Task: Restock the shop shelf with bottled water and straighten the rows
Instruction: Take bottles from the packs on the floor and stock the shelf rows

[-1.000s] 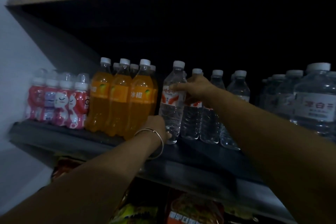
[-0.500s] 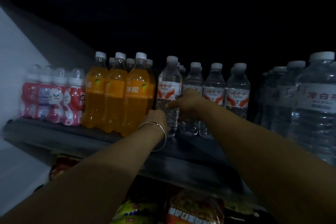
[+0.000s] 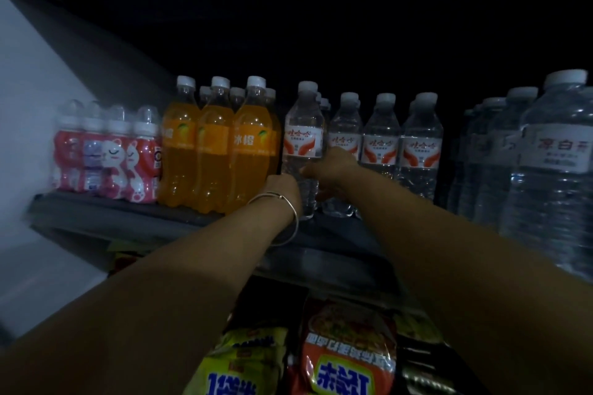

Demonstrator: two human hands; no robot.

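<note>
Since a second ago the right hand has dropped from the shoulder of the front water bottle to its lower body, and the bottle now stands upright in line with the others on the shelf. The left hand, a thin bangle on its wrist, stays low against the bottle's left side near the base, its fingers curled round the plastic; the right hand's fingers wrap the bottle from the other side, though the dim light blurs exactly where the fingertips lie. This bottle stands just beside the orange drink bottles on its left, with three more red-labelled water bottles in a row to its right; their bases are partly hidden behind the right forearm. Further rows behind show only as caps. Small pink character bottles stand at the far left. Large clear water bottles at the right are cut off by the picture's edge. Below the shelf, snack packets are partly covered by both arms. The back of the shelf is lost in darkness.
</note>
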